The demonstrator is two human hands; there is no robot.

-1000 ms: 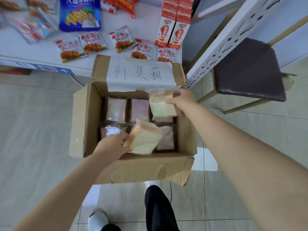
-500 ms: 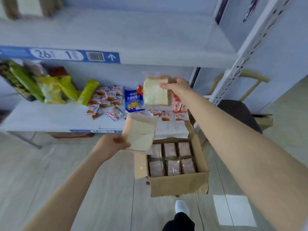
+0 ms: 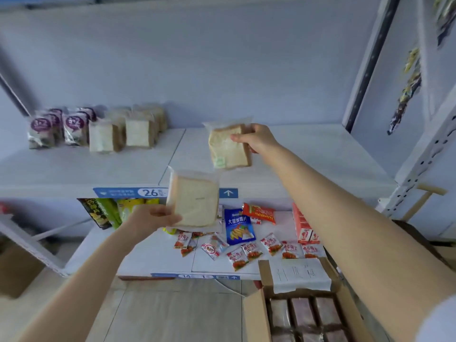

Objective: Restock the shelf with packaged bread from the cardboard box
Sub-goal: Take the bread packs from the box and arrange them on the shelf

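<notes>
Packaged bread (image 3: 228, 149) in clear wrap, pinched at its right edge by the fingers of the right hand (image 3: 256, 139), held over the right half of the upper shelf (image 3: 308, 156); small green mark at the lower left corner, too blurred to read. Second pack (image 3: 195, 201) gripped at its lower left corner by the curled fingers of the left hand (image 3: 150, 218), upright in front of the shelf's front edge, hiding part of the blue price strip (image 3: 118, 193). Legible there: "26", plus a white up-arrow to the right of the pack.

At the back left of the same shelf, bread rows (image 3: 135, 133) standing upright, beside purple-labelled packs (image 3: 40, 130) with white numerals, possibly "12". Bare white board from those rows across to the perforated upright (image 3: 419, 154) on the right.

On the lower shelf (image 3: 153, 257): blue bag (image 3: 238, 227) with white Chinese characters, red pouch (image 3: 259, 213), red-and-white cartons (image 3: 302, 225), scattered red sachets (image 3: 251, 253). Front strip marked "14" and "1".

Down at bottom right, cardboard box (image 3: 254, 314) with flaps open, wrapped packs inside, handwritten paper note (image 3: 299, 275) on the rear flap, unreadable.
</notes>
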